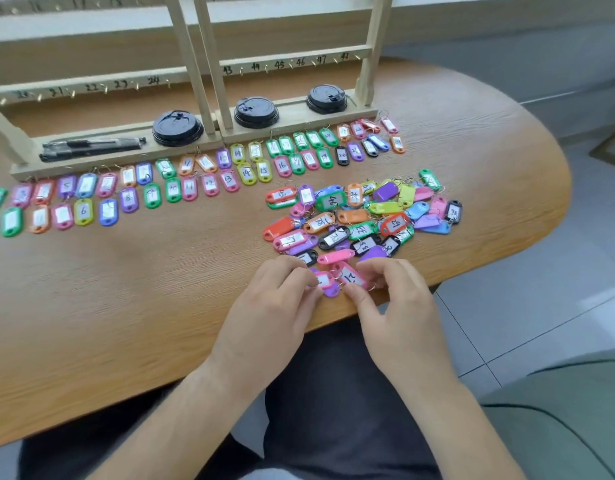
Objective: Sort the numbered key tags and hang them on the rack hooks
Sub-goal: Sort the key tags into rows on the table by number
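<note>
Pinching one pink plastic key tag (pixel 351 277) with the right hand (pixel 399 306), a second pink tag (pixel 322 280) with the left hand (pixel 271 306), fingertips clamped on both. Wire rings (pixel 337 275) between the fingers look tangled imo, so tugging could fling the purple tag (pixel 332 291) under them off the wooden table (pixel 160 289) edge.

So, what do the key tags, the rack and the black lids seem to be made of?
Key tags: probably plastic, glossy, in bright solid colours; their white labels look like paper. Rack: pale bare wood, matte, with square-cut bars. Black lids: likely thin moulded plastic, with a slight sheen and raised rims.
</note>
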